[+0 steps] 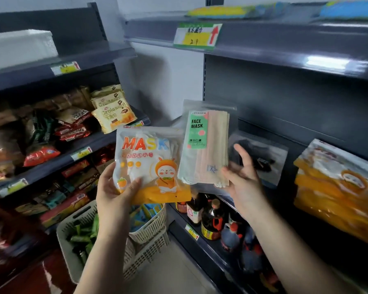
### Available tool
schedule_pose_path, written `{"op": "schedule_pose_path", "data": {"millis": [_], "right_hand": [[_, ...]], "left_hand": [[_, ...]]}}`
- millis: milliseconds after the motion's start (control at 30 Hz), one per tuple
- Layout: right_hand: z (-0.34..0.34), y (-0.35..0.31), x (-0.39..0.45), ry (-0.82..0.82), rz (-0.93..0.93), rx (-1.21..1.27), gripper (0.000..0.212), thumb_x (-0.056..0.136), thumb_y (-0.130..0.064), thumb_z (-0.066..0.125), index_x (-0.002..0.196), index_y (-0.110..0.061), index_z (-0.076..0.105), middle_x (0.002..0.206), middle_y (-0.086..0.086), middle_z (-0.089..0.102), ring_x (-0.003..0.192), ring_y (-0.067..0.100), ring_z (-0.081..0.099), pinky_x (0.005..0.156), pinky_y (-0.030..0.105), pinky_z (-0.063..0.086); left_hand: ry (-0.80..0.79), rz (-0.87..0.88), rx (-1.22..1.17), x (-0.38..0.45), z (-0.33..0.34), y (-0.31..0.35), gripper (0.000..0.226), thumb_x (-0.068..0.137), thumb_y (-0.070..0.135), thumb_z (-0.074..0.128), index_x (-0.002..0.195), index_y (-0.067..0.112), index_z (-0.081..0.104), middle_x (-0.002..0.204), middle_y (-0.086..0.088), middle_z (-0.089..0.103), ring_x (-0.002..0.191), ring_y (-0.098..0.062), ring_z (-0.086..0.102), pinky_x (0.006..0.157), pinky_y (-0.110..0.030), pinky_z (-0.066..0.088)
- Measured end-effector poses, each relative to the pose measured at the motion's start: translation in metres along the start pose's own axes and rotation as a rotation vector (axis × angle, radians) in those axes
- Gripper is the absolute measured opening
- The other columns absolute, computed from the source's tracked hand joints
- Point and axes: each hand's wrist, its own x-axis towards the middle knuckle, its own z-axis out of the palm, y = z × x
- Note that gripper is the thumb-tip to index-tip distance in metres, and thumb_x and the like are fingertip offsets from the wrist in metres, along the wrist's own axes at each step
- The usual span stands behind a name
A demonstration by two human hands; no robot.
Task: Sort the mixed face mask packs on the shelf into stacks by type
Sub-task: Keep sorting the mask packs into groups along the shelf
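Left hand gripping orange cartoon mask pack by its lower left corner, thumb pressed on the front. Right hand pinching pastel face mask pack at its lower right edge, fingers partly spread. Both held up before dark shelf; black mask pack and orange stack resting there, toward its right end.

The left hand grips a white-and-orange plastic mask pack printed "MASK" with a cartoon figure — thumb across its front. The right hand holds a clear pack of pastel face masks by its lower edge, fingers spread. Behind them, on the dark grey metal shelf, lie a clear pack of black masks and, well apart to the right, a stack of orange mask packs.
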Motion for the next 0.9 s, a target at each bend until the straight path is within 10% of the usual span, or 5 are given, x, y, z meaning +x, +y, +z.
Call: {"op": "schedule_pose_path", "data": {"millis": [500, 633, 900], "right_hand": [[0.076, 0.042, 0.072, 0.167, -0.051, 0.028, 0.056, 0.091, 0.004, 0.049, 0.134, -0.031, 0.04, 0.098, 0.001, 0.065, 0.089, 0.012, 0.066, 0.061, 0.029, 0.057], [0.081, 0.04, 0.112, 0.206, -0.057, 0.039, 0.059, 0.091, 0.005, 0.048, 0.136, -0.031, 0.037, 0.094, 0.0, 0.064, 0.099, 0.02, 0.062, 0.093, 0.048, 0.049], [0.076, 0.028, 0.18, 0.32, -0.093, -0.027, 0.059, 0.091, 0.004, 0.049, 0.138, -0.028, 0.034, 0.092, -0.002, 0.059, 0.091, 0.015, 0.061, 0.084, 0.043, 0.05]], "left_hand": [[-0.06, -0.025, 0.006, 0.126, -0.037, -0.021, 0.048, 0.078, 0.001, 0.069, 0.113, 0.031, 0.054, 0.109, 0.0, 0.066, 0.089, -0.01, 0.069, 0.072, -0.024, 0.058], [-0.032, -0.044, -0.046, 0.161, -0.022, -0.024, 0.049, 0.08, -0.004, 0.065, 0.117, 0.026, 0.051, 0.11, -0.003, 0.066, 0.091, -0.016, 0.068, 0.075, -0.028, 0.059], [-0.053, -0.02, -0.067, 0.212, 0.002, -0.034, 0.048, 0.081, -0.003, 0.065, 0.109, 0.034, 0.053, 0.1, 0.008, 0.071, 0.098, -0.016, 0.068, 0.083, -0.037, 0.057]]}}
